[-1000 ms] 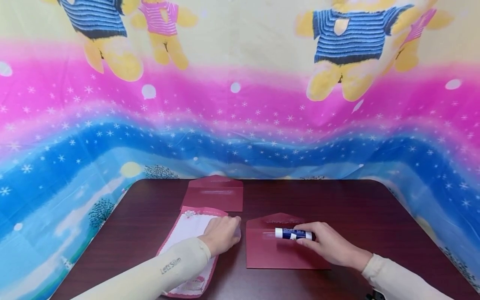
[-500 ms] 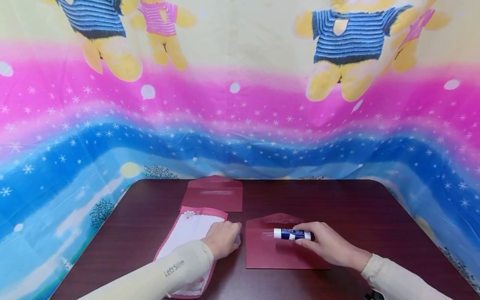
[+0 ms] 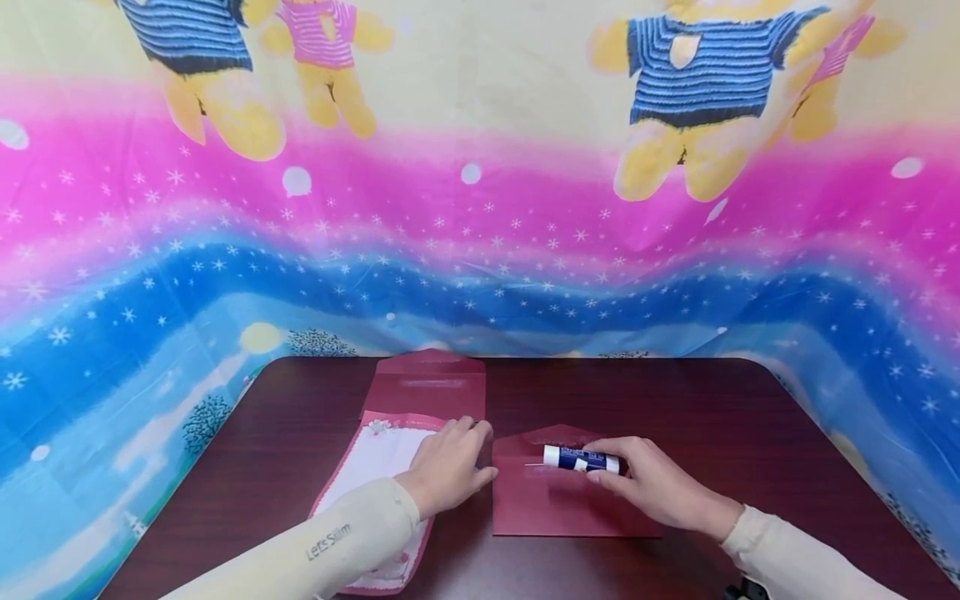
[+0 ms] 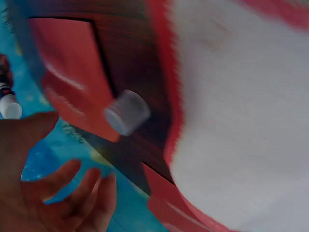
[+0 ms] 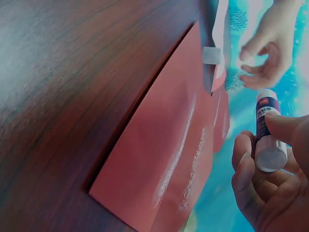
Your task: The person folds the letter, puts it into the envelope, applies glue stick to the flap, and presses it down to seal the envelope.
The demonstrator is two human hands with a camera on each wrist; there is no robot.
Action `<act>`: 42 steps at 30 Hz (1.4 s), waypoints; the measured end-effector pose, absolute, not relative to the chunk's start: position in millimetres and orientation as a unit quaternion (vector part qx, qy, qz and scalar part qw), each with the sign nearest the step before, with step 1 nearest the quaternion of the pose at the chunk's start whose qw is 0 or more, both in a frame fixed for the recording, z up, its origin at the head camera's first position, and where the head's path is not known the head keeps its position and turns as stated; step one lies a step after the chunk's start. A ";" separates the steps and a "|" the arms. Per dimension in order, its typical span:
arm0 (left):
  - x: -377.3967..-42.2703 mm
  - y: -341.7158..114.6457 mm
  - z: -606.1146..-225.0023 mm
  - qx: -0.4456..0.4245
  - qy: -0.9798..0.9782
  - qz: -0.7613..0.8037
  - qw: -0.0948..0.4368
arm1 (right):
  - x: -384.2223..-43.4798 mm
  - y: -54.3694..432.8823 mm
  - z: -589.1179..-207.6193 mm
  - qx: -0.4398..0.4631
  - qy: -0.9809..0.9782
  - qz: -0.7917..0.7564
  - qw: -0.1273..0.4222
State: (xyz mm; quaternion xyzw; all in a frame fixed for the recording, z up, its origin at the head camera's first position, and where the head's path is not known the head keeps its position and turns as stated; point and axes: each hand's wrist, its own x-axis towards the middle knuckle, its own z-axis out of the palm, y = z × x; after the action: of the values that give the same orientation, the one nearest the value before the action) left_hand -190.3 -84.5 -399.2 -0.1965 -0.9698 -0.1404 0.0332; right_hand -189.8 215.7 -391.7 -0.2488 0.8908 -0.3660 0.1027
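Observation:
A glue stick (image 3: 581,459) with a dark blue label is pinched between the thumb and fingers of my right hand (image 3: 660,483). It lies sideways above a red envelope (image 3: 555,508), whose flap is unfolded and bears whitish glue streaks (image 5: 176,162). My left hand (image 3: 450,467) hovers over the right side of a red-bordered white letter sheet (image 3: 375,467), fingers apart and holding nothing. A translucent white cap (image 4: 127,112) is below that hand, between sheet and envelope. The left hand hides it in the head view.
A second red envelope (image 3: 427,392), flap unfolded, lies at the table's back edge, partly under the sheet. The dark wooden table (image 3: 675,400) meets a colourful bear-print cloth (image 3: 480,250) behind it.
My left fingers have spread and let go of the cap, and that hand has lifted slightly. The glue stick in my right hand has shifted slightly up and left.

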 end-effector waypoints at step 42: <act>-165.4 -33.2 -381.5 -0.015 -0.687 -0.723 -0.067 | -174.3 185.7 -380.9 -0.154 0.732 -0.629 0.213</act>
State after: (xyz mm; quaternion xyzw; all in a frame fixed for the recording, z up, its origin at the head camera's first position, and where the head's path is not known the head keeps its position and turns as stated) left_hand -165.4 -33.2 -381.5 -0.0151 -0.6872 -0.7232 -0.0665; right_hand -174.3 185.7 -380.9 -0.1538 0.7321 -0.6286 0.2128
